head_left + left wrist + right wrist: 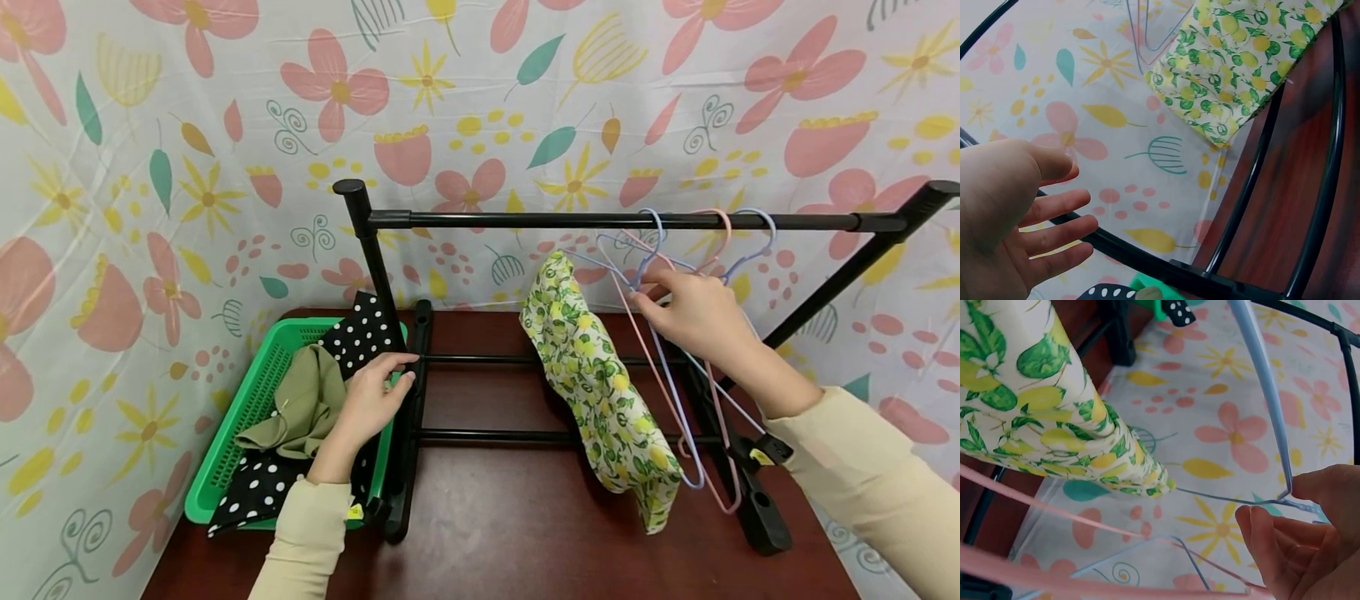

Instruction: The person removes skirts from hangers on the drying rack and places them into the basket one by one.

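Observation:
My right hand (701, 312) pinches the neck of a light blue clothes hanger (1265, 381) between thumb and fingers, just below the rack's top rail. The hook of that hanger goes over the rail. A lemon-print cloth (600, 392) hangs from the hanger and covers one side of it. Beside it on the rail are a pink hanger (726, 233) and another blue hanger (767, 233), both partly behind the right hand. My left hand (371, 396) is held with its fingers loosely extended and nothing in them, by the rack's left post and over the basket's right side.
A black clothes rack (517, 220) stands on a dark red-brown table (495, 508). To its left, a green basket (225, 425) holds an olive cloth (303, 400) and black polka-dot fabric (258, 487), which hangs over the rim. Behind is a flower-print curtain (480, 92).

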A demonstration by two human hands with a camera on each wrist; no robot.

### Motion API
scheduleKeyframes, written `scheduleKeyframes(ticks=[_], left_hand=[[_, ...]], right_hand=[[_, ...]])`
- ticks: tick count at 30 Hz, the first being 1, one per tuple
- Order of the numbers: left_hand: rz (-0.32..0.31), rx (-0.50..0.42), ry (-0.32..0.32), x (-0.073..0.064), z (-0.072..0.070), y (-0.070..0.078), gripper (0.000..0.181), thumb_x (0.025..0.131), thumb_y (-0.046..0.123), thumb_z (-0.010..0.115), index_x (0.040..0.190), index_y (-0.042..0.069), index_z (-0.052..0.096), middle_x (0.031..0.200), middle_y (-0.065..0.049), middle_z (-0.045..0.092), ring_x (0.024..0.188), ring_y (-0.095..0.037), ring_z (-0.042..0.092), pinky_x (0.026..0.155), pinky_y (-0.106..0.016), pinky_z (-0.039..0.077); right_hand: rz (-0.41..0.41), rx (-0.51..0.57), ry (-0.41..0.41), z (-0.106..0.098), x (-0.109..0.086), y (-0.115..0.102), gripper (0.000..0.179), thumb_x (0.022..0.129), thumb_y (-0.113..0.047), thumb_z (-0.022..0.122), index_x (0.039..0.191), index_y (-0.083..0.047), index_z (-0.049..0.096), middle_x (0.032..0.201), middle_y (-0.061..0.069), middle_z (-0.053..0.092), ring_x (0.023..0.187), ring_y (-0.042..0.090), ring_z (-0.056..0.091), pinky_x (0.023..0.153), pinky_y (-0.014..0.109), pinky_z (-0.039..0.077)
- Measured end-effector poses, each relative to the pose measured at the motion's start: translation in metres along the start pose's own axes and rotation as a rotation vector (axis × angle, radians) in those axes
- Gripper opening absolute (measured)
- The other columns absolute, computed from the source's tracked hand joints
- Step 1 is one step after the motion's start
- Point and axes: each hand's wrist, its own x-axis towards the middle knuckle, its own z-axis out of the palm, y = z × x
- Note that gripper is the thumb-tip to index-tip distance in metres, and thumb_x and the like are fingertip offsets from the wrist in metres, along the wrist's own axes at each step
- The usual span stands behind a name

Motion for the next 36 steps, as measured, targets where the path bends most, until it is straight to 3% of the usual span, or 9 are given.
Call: scheduleKeyframes(ticks=[5,11,14,21,26,36], left_hand=[[-0.001,0.018,-0.007,0.002,0.005,0.002,0.022,0.090,0.014,0.058,0.112,0.015,0.065,0.107,-0.007,0.062,0.066,-0.016,0.054,0.051,-0.025,0.038],[-0.009,0.003,-0.022,0.002,0.011,0.005,0.022,0.091,0.015,0.058,0.112,0.015,0.065,0.111,-0.006,0.061,0.094,-0.024,0.059,0.054,-0.027,0.039],[-0.022,-0.004,-0.034,0.001,0.013,0.007,0.022,0.092,0.016,0.057,0.112,0.017,0.065,0.113,-0.004,0.061,0.098,-0.022,0.058,0.061,-0.029,0.041],[-0.016,-0.015,-0.047,0.000,0.020,0.007,0.021,0.092,0.017,0.057,0.111,0.014,0.065,0.111,-0.003,0.061,0.097,-0.021,0.058,0.075,-0.038,0.047],[0.006,-0.003,-0.025,0.000,0.024,0.005,0.020,0.090,0.015,0.059,0.108,0.012,0.066,0.107,-0.003,0.062,0.093,-0.019,0.058,0.072,-0.036,0.047],[0.023,-0.038,-0.020,-0.001,0.029,0.005,0.018,0.089,0.012,0.059,0.106,0.011,0.067,0.105,-0.003,0.063,0.091,-0.020,0.059,0.070,-0.039,0.048]], right_hand=[[0.029,0.002,-0.019,0.002,0.005,-0.003,0.023,0.088,-0.024,0.062,0.094,-0.002,0.064,0.079,0.016,0.069,0.054,0.026,0.060,0.042,0.034,0.040],[0.065,-0.001,-0.019,0.003,0.009,-0.006,0.023,0.088,-0.026,0.060,0.079,-0.004,0.059,0.071,0.013,0.067,0.046,0.020,0.053,0.039,0.031,0.035],[0.100,-0.003,-0.028,0.003,0.011,-0.009,0.027,0.088,-0.027,0.059,0.070,-0.007,0.055,0.062,0.009,0.063,0.042,0.018,0.047,0.037,0.030,0.030],[0.138,-0.025,-0.015,0.004,0.015,-0.012,0.029,0.086,-0.023,0.061,0.064,-0.006,0.054,0.056,0.008,0.058,0.040,0.018,0.044,0.036,0.029,0.028],[0.134,-0.031,-0.013,0.003,0.017,-0.012,0.025,0.085,-0.022,0.061,0.070,-0.002,0.061,0.062,0.014,0.063,0.042,0.021,0.049,0.036,0.030,0.032],[0.163,-0.045,-0.012,0.004,0.017,-0.014,0.026,0.084,-0.021,0.061,0.066,-0.003,0.060,0.058,0.011,0.061,0.041,0.020,0.047,0.036,0.030,0.032]])
